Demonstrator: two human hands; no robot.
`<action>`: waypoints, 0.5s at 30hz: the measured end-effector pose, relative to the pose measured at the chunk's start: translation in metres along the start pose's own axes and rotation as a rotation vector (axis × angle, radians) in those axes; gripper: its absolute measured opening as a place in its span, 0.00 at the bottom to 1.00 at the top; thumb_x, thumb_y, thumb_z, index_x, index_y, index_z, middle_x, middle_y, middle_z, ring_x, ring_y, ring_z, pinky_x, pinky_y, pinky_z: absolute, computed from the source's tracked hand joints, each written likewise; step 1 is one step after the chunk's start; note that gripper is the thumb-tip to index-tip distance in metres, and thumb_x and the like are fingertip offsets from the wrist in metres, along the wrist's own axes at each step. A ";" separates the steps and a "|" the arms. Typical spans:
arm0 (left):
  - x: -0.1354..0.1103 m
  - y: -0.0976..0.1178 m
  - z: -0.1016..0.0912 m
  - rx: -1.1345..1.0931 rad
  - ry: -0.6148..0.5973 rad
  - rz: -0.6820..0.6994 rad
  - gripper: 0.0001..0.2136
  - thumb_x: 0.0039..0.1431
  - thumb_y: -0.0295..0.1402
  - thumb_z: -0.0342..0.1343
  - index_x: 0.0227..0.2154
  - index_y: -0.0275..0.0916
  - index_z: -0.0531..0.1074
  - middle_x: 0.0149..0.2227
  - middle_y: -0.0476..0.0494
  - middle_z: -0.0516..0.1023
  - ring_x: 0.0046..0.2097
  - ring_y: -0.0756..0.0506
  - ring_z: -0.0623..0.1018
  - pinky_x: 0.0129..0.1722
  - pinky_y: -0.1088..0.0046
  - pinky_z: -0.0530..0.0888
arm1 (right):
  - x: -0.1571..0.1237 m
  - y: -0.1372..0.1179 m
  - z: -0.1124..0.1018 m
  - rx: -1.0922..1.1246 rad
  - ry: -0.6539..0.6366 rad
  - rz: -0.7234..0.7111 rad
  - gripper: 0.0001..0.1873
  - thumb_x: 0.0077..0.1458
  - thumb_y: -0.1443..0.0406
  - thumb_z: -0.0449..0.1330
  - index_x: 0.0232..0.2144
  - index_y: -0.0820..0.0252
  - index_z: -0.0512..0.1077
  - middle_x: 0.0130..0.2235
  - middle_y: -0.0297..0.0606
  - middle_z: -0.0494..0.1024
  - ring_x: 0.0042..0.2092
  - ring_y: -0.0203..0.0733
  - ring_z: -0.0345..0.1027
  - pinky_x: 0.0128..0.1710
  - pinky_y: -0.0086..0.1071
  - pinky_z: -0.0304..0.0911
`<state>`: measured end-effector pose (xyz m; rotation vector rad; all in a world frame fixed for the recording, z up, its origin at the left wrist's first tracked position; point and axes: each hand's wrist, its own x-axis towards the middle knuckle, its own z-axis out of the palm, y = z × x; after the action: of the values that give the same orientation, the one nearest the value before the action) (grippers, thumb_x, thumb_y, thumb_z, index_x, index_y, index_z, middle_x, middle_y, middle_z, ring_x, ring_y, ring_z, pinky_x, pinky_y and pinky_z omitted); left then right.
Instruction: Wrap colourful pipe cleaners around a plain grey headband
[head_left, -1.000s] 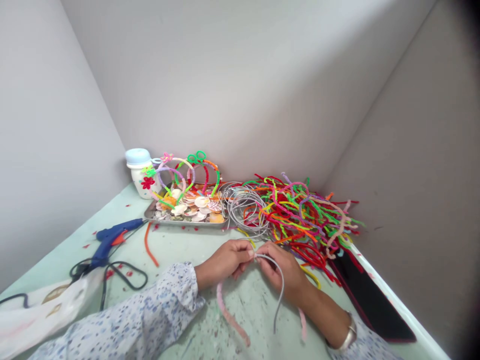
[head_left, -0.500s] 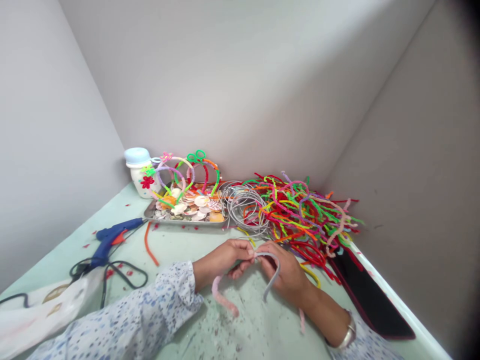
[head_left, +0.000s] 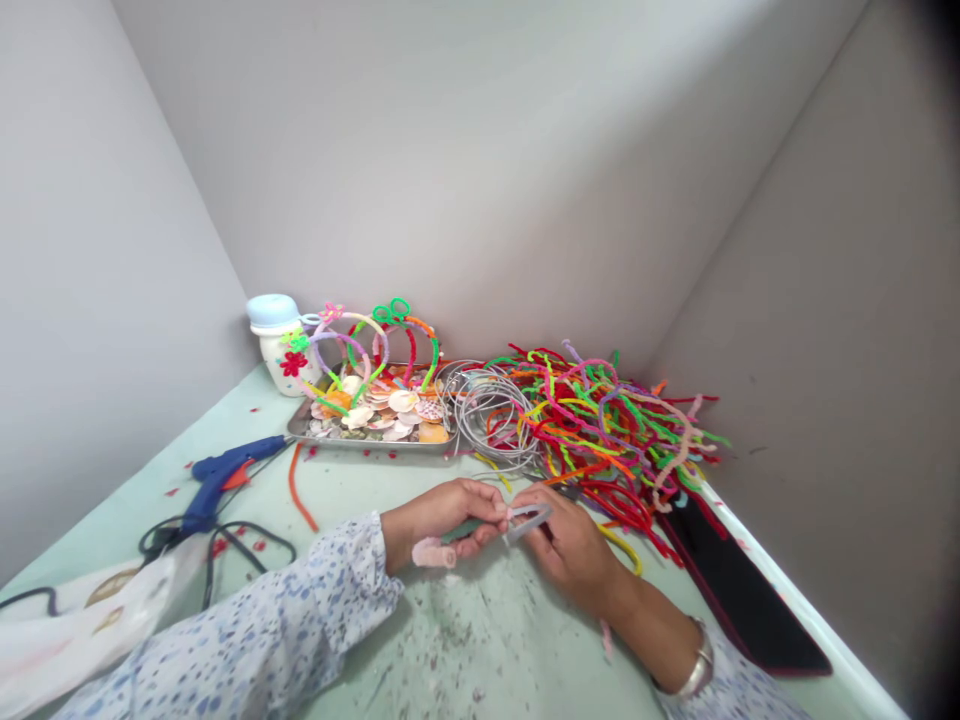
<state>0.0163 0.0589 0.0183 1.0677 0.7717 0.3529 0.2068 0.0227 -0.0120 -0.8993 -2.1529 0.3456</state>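
My left hand (head_left: 450, 515) and my right hand (head_left: 571, 540) meet over the pale green table (head_left: 465, 640), fingers pinched together. Between them they hold a grey headband (head_left: 529, 519) and a pink pipe cleaner (head_left: 433, 553). The pink pipe cleaner's fuzzy end sticks out below my left wrist; another pink bit shows beside my right forearm. Only a short grey piece of the headband shows between the fingers.
A heap of coloured pipe cleaners (head_left: 607, 430) lies behind my hands, beside a bundle of grey headbands (head_left: 487, 415). A metal tray of shells (head_left: 375, 420) holds decorated headbands (head_left: 375, 345). A white jar (head_left: 277, 345), blue glue gun (head_left: 221, 480), orange pipe cleaner (head_left: 298, 495) and dark phone (head_left: 739, 600) are around.
The grey headband has swung up from hanging below my right hand until only a short piece shows. The pink pipe cleaner's end has risen toward my left wrist.
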 end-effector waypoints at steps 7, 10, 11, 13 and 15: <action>-0.005 0.005 0.002 -0.103 -0.058 -0.085 0.07 0.50 0.33 0.58 0.26 0.34 0.69 0.16 0.53 0.62 0.15 0.57 0.55 0.14 0.77 0.47 | 0.000 -0.003 0.001 -0.037 -0.034 0.039 0.07 0.59 0.70 0.49 0.36 0.58 0.66 0.35 0.41 0.71 0.37 0.42 0.66 0.37 0.35 0.65; -0.007 0.006 0.003 -0.113 -0.058 -0.087 0.07 0.50 0.32 0.58 0.26 0.34 0.69 0.17 0.53 0.62 0.15 0.57 0.54 0.14 0.77 0.46 | -0.001 -0.001 0.001 -0.055 -0.035 0.040 0.06 0.59 0.69 0.49 0.36 0.58 0.66 0.34 0.41 0.71 0.36 0.43 0.66 0.36 0.35 0.64; -0.007 0.006 0.003 -0.110 -0.058 -0.088 0.06 0.50 0.32 0.58 0.26 0.34 0.69 0.17 0.54 0.61 0.15 0.57 0.54 0.14 0.77 0.45 | -0.002 -0.001 0.001 -0.062 -0.031 0.038 0.06 0.59 0.69 0.49 0.36 0.59 0.66 0.34 0.41 0.71 0.36 0.43 0.66 0.36 0.35 0.64; -0.008 0.007 0.003 -0.106 -0.059 -0.089 0.05 0.51 0.31 0.57 0.27 0.34 0.69 0.16 0.54 0.61 0.16 0.57 0.54 0.14 0.77 0.45 | -0.002 0.000 0.001 -0.078 -0.025 0.028 0.06 0.59 0.69 0.49 0.36 0.59 0.66 0.34 0.41 0.71 0.36 0.43 0.66 0.36 0.35 0.65; -0.009 0.007 0.004 -0.111 -0.058 -0.089 0.05 0.52 0.31 0.55 0.26 0.34 0.69 0.16 0.53 0.61 0.16 0.57 0.53 0.15 0.77 0.45 | -0.002 -0.001 0.001 -0.091 -0.021 0.017 0.06 0.59 0.70 0.49 0.36 0.59 0.66 0.34 0.41 0.71 0.36 0.43 0.66 0.36 0.35 0.65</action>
<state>0.0133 0.0539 0.0294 0.9329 0.7371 0.2850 0.2062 0.0209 -0.0135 -0.9696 -2.1963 0.2686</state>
